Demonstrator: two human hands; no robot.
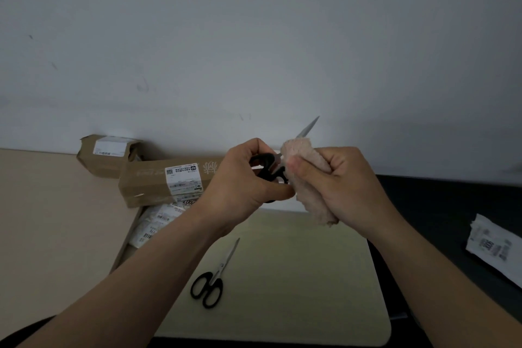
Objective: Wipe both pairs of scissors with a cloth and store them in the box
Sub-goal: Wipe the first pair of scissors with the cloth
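Pale mat (296,277), lower centre. Thumb and fingers of left hand (243,178) curl round scissors (262,161) handles; right hand (339,181) pinches cloth (308,175) over blades (309,127). Advice: stroke handle-to-tip, blades shut.

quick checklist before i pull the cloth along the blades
1. Left hand grips the held scissors by the handles: ok
2. Cloth wrapped around the blades, right hand gripping it: ok
3. Blade tip points away from both hands: ok
4. Spare scissors on the mat already wiped: cannot tell
5. Box open to take them: cannot tell
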